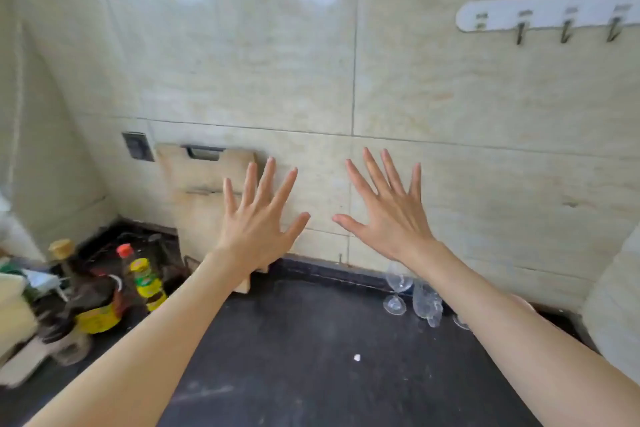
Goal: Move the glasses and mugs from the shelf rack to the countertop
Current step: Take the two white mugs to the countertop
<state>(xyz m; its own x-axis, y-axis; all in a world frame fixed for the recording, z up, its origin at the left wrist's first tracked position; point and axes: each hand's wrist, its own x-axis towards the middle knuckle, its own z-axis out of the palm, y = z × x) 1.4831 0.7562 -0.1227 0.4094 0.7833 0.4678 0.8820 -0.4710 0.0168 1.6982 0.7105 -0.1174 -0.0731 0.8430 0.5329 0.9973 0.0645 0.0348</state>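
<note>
Your left hand (258, 222) and right hand (389, 215) raised, fingers spread, grasping nothing, above dark stone countertop (311, 357); clear stemmed wine glasses (398, 288) at countertop's back edge.

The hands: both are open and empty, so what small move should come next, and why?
Probably turn toward the shelf rack, which is out of view. Left hand and right hand hold nothing, and only a wine glass stands on the countertop.

A home kitchen corner.
Glossy tiled wall (242, 62) behind a dark countertop (311, 357); oil bottles (147, 282) at eight o'clock, hook rail (547, 15) at two o'clock.
</note>
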